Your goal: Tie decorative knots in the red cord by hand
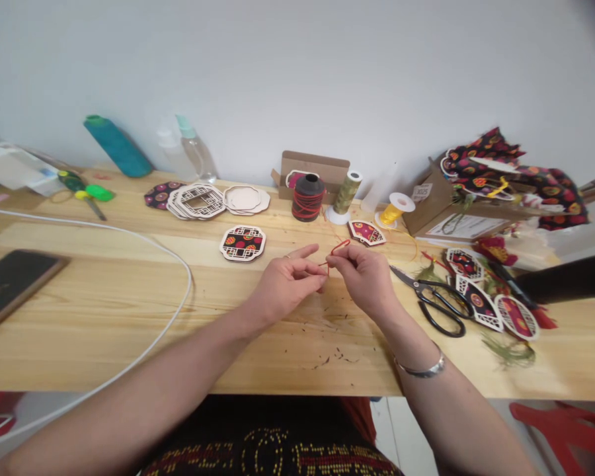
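Observation:
Above the middle of the wooden table, a short red cord [340, 244] runs between my two hands, with a small loop at its upper end. My left hand [293, 277] pinches one part of the cord between thumb and fingers. Closed on the looped part is my right hand [364, 274], thumb against the forefinger. Left of the hands lies a patterned ornament [242, 243] with a pale wooden lattice frame. A fan-shaped ornament [366, 232] rests just beyond my right hand. Black-handled scissors [439, 301] lie to the right, blades pointing toward my right wrist.
Spools of red-black cord [308, 197], green thread [347, 193] and yellow thread [395, 209] stand behind. Stacked wooden frames [198, 201] sit back left. A cardboard box [456, 215] with fabric stands right, near several tasselled ornaments [517, 316]. A white cable [181, 264] and phone [17, 284] lie left.

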A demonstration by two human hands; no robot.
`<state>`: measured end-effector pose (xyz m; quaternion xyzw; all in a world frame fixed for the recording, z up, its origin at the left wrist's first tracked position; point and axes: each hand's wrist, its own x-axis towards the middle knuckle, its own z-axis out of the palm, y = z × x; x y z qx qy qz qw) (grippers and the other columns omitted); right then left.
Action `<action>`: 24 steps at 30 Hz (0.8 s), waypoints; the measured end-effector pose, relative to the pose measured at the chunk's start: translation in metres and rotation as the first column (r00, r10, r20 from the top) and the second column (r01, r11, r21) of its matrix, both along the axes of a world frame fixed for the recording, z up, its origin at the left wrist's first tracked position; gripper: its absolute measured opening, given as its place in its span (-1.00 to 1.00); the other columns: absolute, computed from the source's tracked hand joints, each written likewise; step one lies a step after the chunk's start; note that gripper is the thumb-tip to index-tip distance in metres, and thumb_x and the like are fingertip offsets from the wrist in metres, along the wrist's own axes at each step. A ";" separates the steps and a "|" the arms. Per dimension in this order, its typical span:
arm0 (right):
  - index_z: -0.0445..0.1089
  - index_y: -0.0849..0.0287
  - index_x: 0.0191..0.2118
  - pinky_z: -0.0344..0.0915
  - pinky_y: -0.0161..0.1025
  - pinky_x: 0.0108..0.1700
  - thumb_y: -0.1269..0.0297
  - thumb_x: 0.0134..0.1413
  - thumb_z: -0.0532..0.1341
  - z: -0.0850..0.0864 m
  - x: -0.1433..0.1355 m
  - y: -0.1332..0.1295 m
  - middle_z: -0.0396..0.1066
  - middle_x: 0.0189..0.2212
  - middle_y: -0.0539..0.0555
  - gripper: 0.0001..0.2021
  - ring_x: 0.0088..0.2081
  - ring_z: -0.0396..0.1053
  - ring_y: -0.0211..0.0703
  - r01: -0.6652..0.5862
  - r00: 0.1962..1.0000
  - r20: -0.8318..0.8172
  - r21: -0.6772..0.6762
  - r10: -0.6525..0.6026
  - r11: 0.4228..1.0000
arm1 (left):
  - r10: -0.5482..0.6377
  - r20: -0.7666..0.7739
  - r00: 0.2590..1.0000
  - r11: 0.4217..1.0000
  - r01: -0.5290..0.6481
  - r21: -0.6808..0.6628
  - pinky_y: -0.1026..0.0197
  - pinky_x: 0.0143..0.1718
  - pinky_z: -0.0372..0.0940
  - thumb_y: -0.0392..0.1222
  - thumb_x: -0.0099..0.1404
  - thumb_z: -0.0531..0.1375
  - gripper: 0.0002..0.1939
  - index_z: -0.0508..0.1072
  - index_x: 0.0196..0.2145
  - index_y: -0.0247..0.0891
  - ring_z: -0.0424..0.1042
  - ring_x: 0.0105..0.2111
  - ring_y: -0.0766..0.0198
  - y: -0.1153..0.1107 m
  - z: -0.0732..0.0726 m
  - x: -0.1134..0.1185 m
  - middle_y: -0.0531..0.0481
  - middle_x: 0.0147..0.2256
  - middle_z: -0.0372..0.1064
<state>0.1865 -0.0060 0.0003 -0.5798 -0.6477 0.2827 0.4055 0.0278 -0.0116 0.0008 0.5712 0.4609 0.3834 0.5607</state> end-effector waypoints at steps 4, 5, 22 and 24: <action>0.39 0.18 -0.54 0.21 -0.28 -0.37 0.34 -0.05 0.20 0.004 -0.002 0.000 0.45 -0.55 0.01 -0.88 -0.48 0.32 -0.23 0.006 0.998 -0.066 -0.056 -0.009 0.998 | -0.018 -0.007 1.000 0.999 0.018 -0.037 0.22 -0.37 0.27 -0.25 0.06 0.27 -0.91 0.60 -0.44 -0.19 0.44 -0.21 0.15 -0.001 -0.003 0.002 -0.12 -0.15 0.49; 0.39 0.19 -0.55 0.20 -0.28 -0.38 0.34 -0.05 0.20 0.005 -0.002 0.000 0.43 -0.56 0.01 -0.88 -0.49 0.31 -0.24 0.003 0.996 -0.088 -0.070 -0.009 0.998 | -0.025 -0.008 1.000 0.999 0.025 -0.023 0.23 -0.38 0.27 -0.24 0.06 0.27 -0.91 0.60 -0.44 -0.19 0.45 -0.27 0.19 -0.001 -0.005 0.002 -0.10 -0.18 0.50; 0.22 0.17 -0.54 -0.02 -0.36 -0.59 0.24 -0.05 0.19 0.010 -0.007 -0.003 0.19 -0.68 -0.12 -0.82 -0.66 0.05 -0.39 -0.161 0.902 -0.431 -0.326 0.005 0.931 | 0.064 -0.299 0.952 0.963 0.020 0.268 0.15 -0.20 0.28 -0.27 0.09 0.20 -0.91 0.53 -0.47 -0.26 0.39 -0.22 0.17 -0.003 -0.008 0.001 -0.12 -0.20 0.34; 0.23 0.17 -0.54 0.01 -0.35 -0.57 0.26 -0.03 0.18 0.008 -0.006 -0.002 0.20 -0.67 -0.11 -0.83 -0.64 0.07 -0.38 -0.141 0.934 -0.356 -0.307 0.024 0.941 | 0.240 -0.261 0.935 0.920 -0.134 0.368 0.07 -0.03 0.23 -0.26 0.08 0.21 -0.92 0.48 -0.40 -0.27 0.28 0.01 0.05 -0.001 -0.007 -0.001 -0.18 -0.01 0.24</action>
